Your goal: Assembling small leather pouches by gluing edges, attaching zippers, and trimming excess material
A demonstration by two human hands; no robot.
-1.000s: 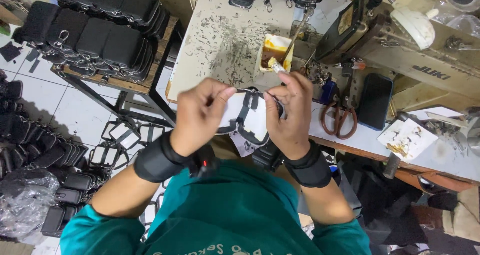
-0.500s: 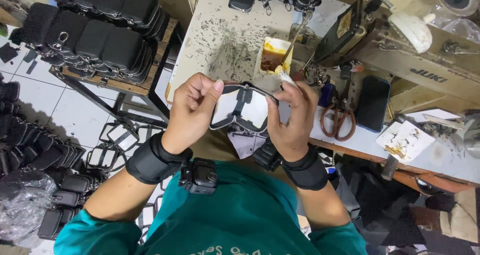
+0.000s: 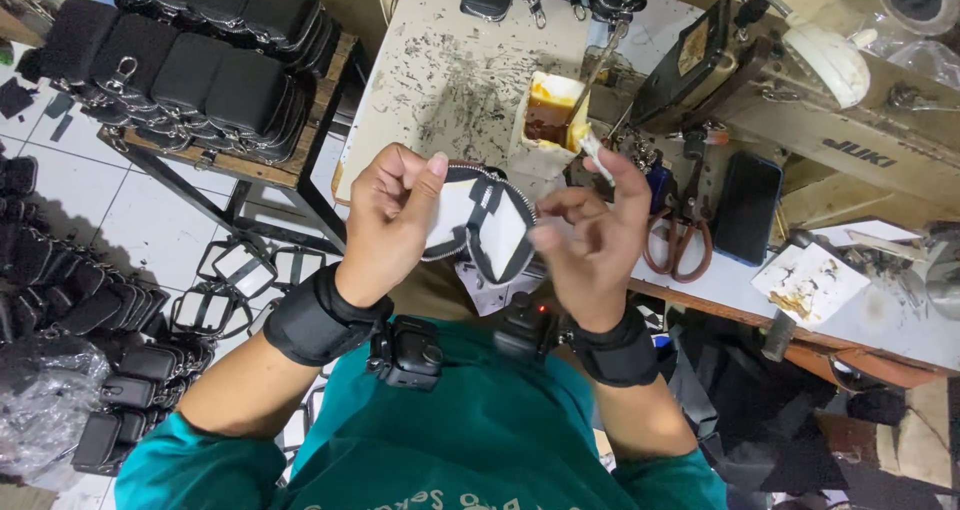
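Now | left hand (image 3: 392,210) pinches zippered pouch (image 3: 480,220) (white lining showing) | right hand (image 3: 590,235) pinches small white stick (image 3: 594,154)

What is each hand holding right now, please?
Left hand: closed, gripping the small zippered pouch.
Right hand: pinching a small white stick, beside the pouch.

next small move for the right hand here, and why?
Probably bring the small white applicator in the right hand down to the white lining of the black zippered pouch piece. The left hand holds the piece open and facing up, the applicator tip is raised clear of it, and the yellow glue pot sits just behind.
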